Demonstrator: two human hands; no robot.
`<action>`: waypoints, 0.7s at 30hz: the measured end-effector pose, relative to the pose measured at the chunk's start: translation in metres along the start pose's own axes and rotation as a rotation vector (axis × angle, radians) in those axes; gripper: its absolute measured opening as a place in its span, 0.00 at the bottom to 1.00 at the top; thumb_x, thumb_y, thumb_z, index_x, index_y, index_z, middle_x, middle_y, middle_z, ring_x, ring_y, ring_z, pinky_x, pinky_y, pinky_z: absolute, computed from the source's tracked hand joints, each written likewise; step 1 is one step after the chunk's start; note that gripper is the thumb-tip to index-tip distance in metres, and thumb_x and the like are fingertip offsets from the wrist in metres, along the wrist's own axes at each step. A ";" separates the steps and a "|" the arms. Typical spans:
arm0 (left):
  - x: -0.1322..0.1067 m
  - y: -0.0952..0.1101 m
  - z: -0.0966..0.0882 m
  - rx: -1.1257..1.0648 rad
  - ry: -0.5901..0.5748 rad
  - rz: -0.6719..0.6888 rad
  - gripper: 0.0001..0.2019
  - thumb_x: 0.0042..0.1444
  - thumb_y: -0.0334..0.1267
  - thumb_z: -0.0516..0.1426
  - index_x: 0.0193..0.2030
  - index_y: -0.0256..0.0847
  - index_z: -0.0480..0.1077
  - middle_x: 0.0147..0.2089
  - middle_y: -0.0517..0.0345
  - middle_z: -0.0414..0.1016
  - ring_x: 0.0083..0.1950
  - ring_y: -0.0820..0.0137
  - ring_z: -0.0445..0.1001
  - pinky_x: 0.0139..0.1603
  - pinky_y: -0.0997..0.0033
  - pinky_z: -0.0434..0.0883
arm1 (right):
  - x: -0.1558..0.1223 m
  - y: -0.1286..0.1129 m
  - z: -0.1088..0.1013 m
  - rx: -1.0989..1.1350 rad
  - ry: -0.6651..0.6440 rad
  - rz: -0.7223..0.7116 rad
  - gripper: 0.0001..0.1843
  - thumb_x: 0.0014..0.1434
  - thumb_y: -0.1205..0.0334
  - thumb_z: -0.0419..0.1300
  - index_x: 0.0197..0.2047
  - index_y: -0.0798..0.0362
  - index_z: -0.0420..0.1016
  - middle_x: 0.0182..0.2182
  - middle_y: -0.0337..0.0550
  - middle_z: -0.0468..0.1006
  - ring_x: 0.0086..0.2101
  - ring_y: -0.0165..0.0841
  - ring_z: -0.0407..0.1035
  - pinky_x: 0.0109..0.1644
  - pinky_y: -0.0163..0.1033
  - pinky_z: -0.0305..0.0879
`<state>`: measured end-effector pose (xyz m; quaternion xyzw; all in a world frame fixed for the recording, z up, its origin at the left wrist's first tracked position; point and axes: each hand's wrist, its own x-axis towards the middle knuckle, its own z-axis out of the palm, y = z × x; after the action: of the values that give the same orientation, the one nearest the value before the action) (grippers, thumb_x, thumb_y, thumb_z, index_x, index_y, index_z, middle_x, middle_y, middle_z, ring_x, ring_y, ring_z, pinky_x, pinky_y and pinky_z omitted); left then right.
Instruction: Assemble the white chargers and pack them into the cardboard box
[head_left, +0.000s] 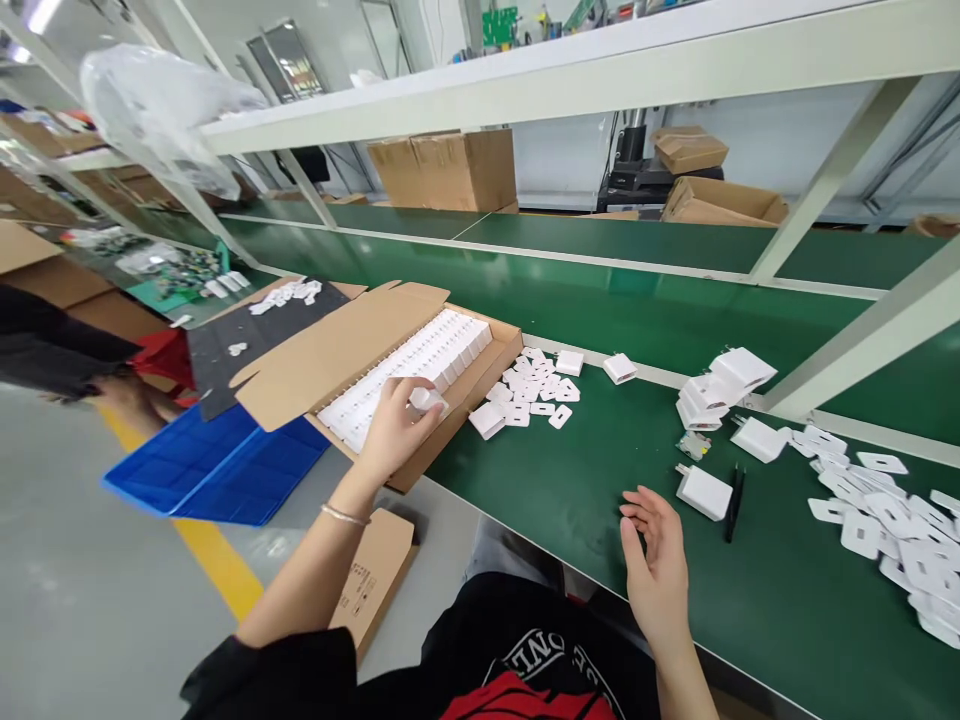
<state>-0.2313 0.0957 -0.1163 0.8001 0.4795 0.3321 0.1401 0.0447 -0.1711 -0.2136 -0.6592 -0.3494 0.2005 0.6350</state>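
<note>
Over an open cardboard box (472, 385) with rows of white charger housings (424, 362), my left hand (394, 425) is closed around a white charger housing (427, 400). My right hand (654, 555) hovers above the green bench with fingers loosely curled and apart, holding nothing. Just beyond it lie a white plug charger (703, 492) and black tweezers (735, 503). A small circuit board (694, 445) sits near a stack of white chargers (724, 385). Between the box and my right hand is a scatter of white faceplates (534, 385).
A larger pile of white faceplates (892, 520) covers the bench's right side. A shelf post (840, 180) rises at the back edge. To the left are a blue bin (217, 470) and a co-worker's hands (131, 400). A flat cardboard box (379, 575) stands below the bench.
</note>
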 end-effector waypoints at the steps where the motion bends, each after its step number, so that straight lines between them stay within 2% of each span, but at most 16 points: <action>1: 0.001 -0.010 -0.003 0.094 -0.046 0.010 0.14 0.63 0.45 0.59 0.52 0.42 0.73 0.53 0.47 0.71 0.55 0.54 0.72 0.61 0.52 0.71 | 0.000 0.000 -0.001 -0.008 -0.006 0.007 0.23 0.71 0.48 0.60 0.64 0.48 0.69 0.55 0.54 0.76 0.50 0.42 0.74 0.55 0.53 0.73; 4: 0.001 -0.030 0.000 0.344 -0.148 0.059 0.14 0.63 0.43 0.58 0.52 0.42 0.76 0.49 0.44 0.71 0.56 0.48 0.70 0.61 0.48 0.70 | 0.000 0.000 -0.002 -0.024 -0.012 0.006 0.22 0.71 0.47 0.60 0.62 0.49 0.71 0.55 0.54 0.77 0.49 0.42 0.74 0.55 0.53 0.73; 7: -0.001 -0.038 0.010 0.524 -0.172 0.070 0.14 0.63 0.41 0.59 0.52 0.41 0.78 0.50 0.40 0.69 0.59 0.43 0.66 0.60 0.46 0.70 | 0.001 0.001 -0.001 -0.036 -0.007 0.002 0.21 0.71 0.47 0.60 0.61 0.49 0.72 0.54 0.54 0.77 0.49 0.42 0.74 0.54 0.52 0.74; 11: -0.004 -0.043 0.017 0.643 -0.187 0.021 0.15 0.62 0.41 0.60 0.52 0.40 0.79 0.55 0.36 0.65 0.57 0.43 0.65 0.59 0.47 0.70 | -0.002 -0.001 0.001 -0.054 0.009 -0.029 0.18 0.72 0.49 0.59 0.58 0.49 0.74 0.53 0.52 0.77 0.48 0.41 0.75 0.52 0.50 0.74; 13: -0.004 -0.047 0.016 0.664 -0.199 0.013 0.16 0.62 0.42 0.60 0.53 0.41 0.79 0.57 0.36 0.64 0.58 0.43 0.65 0.58 0.45 0.70 | -0.003 -0.005 -0.003 -0.089 0.064 -0.086 0.15 0.72 0.52 0.58 0.56 0.49 0.75 0.52 0.52 0.76 0.47 0.40 0.74 0.51 0.49 0.74; 15: -0.004 -0.049 0.013 0.641 -0.204 0.012 0.16 0.62 0.45 0.59 0.52 0.42 0.80 0.56 0.36 0.65 0.58 0.42 0.65 0.57 0.43 0.71 | 0.001 -0.010 -0.015 -0.213 0.156 -0.173 0.12 0.72 0.55 0.57 0.54 0.49 0.76 0.51 0.51 0.76 0.47 0.42 0.73 0.52 0.51 0.73; 16: -0.004 -0.048 0.010 0.612 -0.190 0.016 0.16 0.62 0.46 0.59 0.50 0.42 0.80 0.55 0.37 0.65 0.57 0.41 0.65 0.57 0.42 0.71 | 0.005 -0.013 -0.024 -0.315 0.204 -0.224 0.13 0.71 0.57 0.57 0.54 0.48 0.76 0.51 0.51 0.77 0.49 0.44 0.73 0.53 0.53 0.72; 18: -0.003 -0.040 0.007 0.534 -0.088 0.058 0.17 0.64 0.50 0.57 0.48 0.41 0.80 0.52 0.37 0.67 0.57 0.41 0.66 0.58 0.39 0.70 | 0.016 -0.016 -0.045 -0.560 0.250 -0.299 0.18 0.68 0.59 0.57 0.60 0.48 0.74 0.55 0.53 0.77 0.53 0.49 0.70 0.59 0.60 0.68; 21: -0.008 -0.006 0.013 0.382 0.168 0.164 0.16 0.68 0.49 0.55 0.50 0.41 0.78 0.52 0.40 0.68 0.60 0.42 0.67 0.63 0.36 0.67 | 0.034 -0.015 -0.074 -0.841 0.171 -0.315 0.31 0.63 0.61 0.59 0.69 0.48 0.66 0.65 0.54 0.73 0.64 0.58 0.62 0.65 0.70 0.60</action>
<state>-0.2298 0.0932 -0.1325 0.8180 0.4769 0.3110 -0.0822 0.1168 -0.1988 -0.1844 -0.8127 -0.4426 -0.1129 0.3617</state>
